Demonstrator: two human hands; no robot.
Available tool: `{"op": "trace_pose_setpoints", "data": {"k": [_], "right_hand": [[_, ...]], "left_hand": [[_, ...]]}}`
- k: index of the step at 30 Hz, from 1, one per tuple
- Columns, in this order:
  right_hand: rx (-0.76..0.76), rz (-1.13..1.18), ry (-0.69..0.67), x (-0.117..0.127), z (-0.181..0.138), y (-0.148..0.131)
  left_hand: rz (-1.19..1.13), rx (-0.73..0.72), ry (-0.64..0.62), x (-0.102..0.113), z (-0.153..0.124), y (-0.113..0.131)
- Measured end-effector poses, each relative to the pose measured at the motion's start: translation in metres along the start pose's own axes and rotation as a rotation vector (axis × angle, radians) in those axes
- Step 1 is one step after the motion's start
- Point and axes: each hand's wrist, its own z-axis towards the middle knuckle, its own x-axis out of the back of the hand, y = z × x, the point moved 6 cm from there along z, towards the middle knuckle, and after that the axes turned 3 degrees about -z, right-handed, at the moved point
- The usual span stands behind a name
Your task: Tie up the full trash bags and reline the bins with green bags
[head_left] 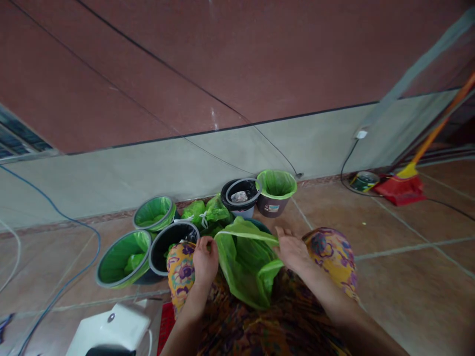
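Observation:
A green plastic bag (pixel 245 262) hangs open between my knees, over my patterned yellow clothing. My left hand (pixel 205 261) is closed, pinching the bag's rim at its left side. My right hand (pixel 293 249) grips the rim on the right, fingers curled over the edge. The rim is stretched taut between both hands. A dark bin (pixel 260 225) shows partly just behind the bag, mostly hidden by it.
Several small bins stand on the tiled floor by the wall: two green-lined bins (pixel 124 257) (pixel 155 212) at left, a black bin (pixel 171 240), a bin with trash (pixel 241 195), a brown green-lined bin (pixel 276 192). Crumpled green bags (pixel 204 212) lie between. Broom and red dustpan (pixel 401 188) at right; cables at left.

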Motion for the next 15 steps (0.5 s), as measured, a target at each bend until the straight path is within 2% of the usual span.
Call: {"op": "trace_pose_setpoints", "data": {"k": [2,5,8,12,15], "right_hand": [[0.058,0.025,0.073,0.005,-0.005,-0.017],[0.237,0.109,0.149,0.010,-0.007,-0.050],[0.385,0.160,0.151,0.006,-0.006,-0.075],[0.376,0.159,0.037,-0.017,-0.006,-0.082],[0.291,0.156,0.031,-0.026,-0.003,-0.066]], "left_hand": [[-0.073,-0.020,-0.034,-0.005,-0.001,0.006],[-0.122,0.044,-0.163,-0.015,-0.008,0.014],[-0.130,0.085,-0.254,-0.022,-0.019,0.020],[-0.159,0.082,-0.358,-0.036,-0.036,0.019],[0.031,0.136,-0.541,-0.055,-0.049,0.004]]}}
